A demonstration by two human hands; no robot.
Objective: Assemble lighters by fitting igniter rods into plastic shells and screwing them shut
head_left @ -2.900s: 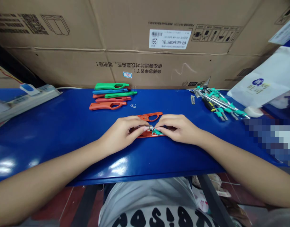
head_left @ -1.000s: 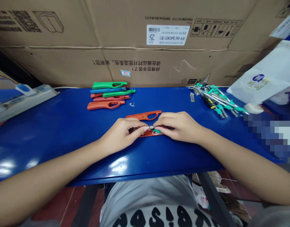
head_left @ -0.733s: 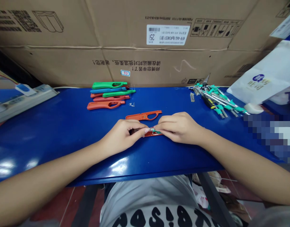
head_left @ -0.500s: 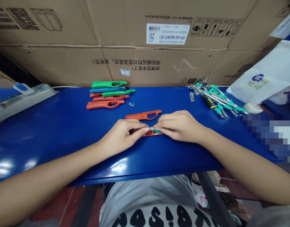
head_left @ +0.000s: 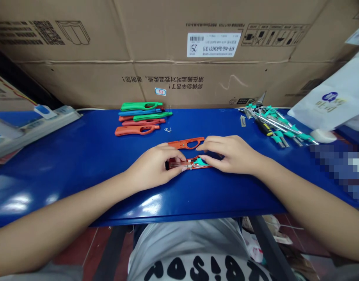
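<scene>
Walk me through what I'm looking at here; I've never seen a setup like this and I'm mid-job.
There's no machine, just a person's two bare hands. Every picture comes from one camera on that person's head, looking forward and down.

The left hand holds an open orange shell between thumb and fingers; a see-through part and a teal piece sit in it. The right hand is beside the teal piece, fingers parted; I can't tell whether it touches.

On the blue table, a second orange half lies just beyond. Farther back are stacked coloured casings, a power strip to the left, and metal rods with teal fittings to the right.
</scene>
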